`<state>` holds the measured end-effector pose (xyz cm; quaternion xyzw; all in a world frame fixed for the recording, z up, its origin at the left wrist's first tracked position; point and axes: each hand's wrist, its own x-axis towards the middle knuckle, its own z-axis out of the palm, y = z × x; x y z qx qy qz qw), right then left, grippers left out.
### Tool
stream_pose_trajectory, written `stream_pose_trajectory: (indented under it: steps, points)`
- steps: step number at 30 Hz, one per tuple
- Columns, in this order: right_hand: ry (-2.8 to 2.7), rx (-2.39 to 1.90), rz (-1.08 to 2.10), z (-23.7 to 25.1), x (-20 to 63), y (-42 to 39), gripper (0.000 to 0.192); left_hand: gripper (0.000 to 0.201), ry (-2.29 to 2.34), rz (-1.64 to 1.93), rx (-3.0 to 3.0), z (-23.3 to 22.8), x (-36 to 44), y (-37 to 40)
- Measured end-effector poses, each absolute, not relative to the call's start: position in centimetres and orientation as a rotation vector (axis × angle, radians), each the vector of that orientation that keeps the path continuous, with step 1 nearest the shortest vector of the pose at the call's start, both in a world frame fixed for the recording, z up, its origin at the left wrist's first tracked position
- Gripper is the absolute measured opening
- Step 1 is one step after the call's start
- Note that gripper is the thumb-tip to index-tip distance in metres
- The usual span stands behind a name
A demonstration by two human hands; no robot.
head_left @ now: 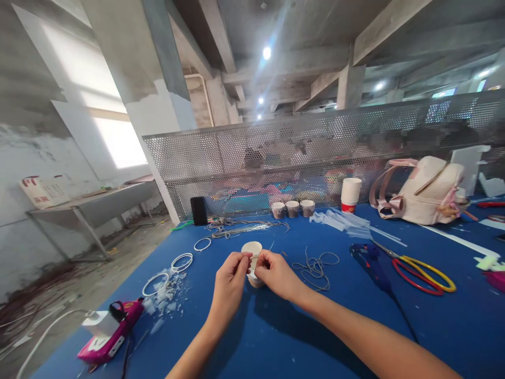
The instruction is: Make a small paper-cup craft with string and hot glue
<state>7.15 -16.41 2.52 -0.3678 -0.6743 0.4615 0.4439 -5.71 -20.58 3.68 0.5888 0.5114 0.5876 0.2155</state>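
From the head camera, I saw my left hand (230,273) and right hand (276,271) both pinched shut on a small paper cup (252,259) near the middle of the blue table (276,337), seemingly fitting something at its rim; the next move would call for a steady grip.

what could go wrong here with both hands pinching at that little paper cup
Both hands, left and right, pinch the small paper cup at once, so it might crush or tip. The loose string lies near the right wrist and could get dragged. The pink glue gun sits close to the table edge.
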Motion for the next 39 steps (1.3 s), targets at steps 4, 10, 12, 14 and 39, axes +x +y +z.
stream_pose_trajectory:
  steps: [4, 10, 12, 14, 39]
  points:
    - [-1.827, -0.978, 1.008, 2.6, 7.5, -16.7, 0.010, 0.025, 1.368, 1.609, 1.606, 4.2, -5.9, -20.4]
    - [-2.064, -1.029, 0.775, 2.5, 7.7, -17.3, 0.011, 0.030, 1.253, 1.600, 1.343, 3.8, -5.8, -20.1]
    - [-2.152, -1.023, 0.693, 2.5, 7.8, -17.6, 0.012, 0.033, 1.165, 1.612, 1.247, 3.3, -5.4, -20.0]
    - [-2.223, -1.018, 0.617, 2.6, 7.8, -17.8, 0.013, 0.035, 1.063, 1.619, 1.150, 2.9, -4.9, -20.1]
    - [-2.023, -0.728, 1.269, 7.2, 9.9, -16.1, 0.009, 0.030, 1.152, 1.179, 1.297, 3.9, -3.4, -22.5]
